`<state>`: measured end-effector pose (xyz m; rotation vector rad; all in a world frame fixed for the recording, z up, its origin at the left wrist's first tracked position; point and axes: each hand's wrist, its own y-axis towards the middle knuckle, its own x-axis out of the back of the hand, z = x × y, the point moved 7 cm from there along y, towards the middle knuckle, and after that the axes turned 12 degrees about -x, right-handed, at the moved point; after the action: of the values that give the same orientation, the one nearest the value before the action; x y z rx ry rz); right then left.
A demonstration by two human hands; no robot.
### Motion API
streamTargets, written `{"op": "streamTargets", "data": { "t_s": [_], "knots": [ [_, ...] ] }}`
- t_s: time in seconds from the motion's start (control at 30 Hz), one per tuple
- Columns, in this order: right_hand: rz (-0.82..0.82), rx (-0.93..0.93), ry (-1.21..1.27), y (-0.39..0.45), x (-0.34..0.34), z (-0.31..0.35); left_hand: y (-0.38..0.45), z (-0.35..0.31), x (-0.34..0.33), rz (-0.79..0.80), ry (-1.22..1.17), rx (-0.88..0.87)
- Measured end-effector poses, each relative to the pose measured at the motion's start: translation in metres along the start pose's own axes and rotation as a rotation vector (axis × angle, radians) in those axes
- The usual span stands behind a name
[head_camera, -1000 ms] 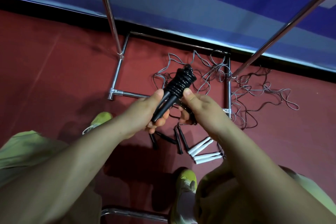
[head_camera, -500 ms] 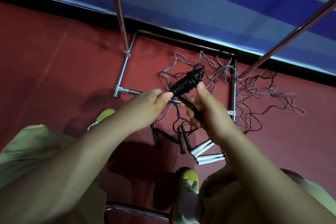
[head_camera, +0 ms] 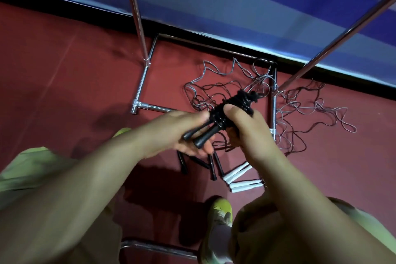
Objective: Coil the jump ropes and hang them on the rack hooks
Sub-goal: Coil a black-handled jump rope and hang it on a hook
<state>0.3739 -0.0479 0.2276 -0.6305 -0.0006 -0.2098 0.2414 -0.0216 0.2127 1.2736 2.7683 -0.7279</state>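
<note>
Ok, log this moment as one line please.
step: coiling | left hand: holds black handles | right hand: grips wound black rope | floor: loose ropes, white handles | hung: none seen

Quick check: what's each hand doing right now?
Left hand: holds the black handles of the coiled black rope.
Right hand: grips the coiled part of that rope.

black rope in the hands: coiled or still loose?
Coiled. The black rope is wound in tight turns round its own two handles, gripped by the left hand and right hand. Whether its end is tucked, cannot tell.
</note>
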Motion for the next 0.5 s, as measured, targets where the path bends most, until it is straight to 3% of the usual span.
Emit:
{"op": "streamTargets", "data": {
  "t_s": [0.07,0.13,0.23,0.33,0.5],
  "knots": [
    [0.076,0.036,0.071,-0.002,-0.002,0.005,-0.009,0.005,-0.021,0.208,-0.369,0.131],
    [0.127,0.074,0.079,0.000,-0.004,0.007,-0.014,0.003,-0.033,0.314,-0.576,0.149],
    [0.117,0.002,0.026,0.005,-0.007,-0.003,-0.009,0.004,-0.032,0.162,-0.659,0.207],
    [0.152,-0.081,-0.063,0.007,-0.014,-0.016,-0.004,0.010,-0.017,-0.018,-0.483,0.227],
    [0.124,-0.071,-0.244,0.005,-0.014,-0.015,-0.001,0.000,0.005,-0.182,0.128,0.062]
  ]
}}
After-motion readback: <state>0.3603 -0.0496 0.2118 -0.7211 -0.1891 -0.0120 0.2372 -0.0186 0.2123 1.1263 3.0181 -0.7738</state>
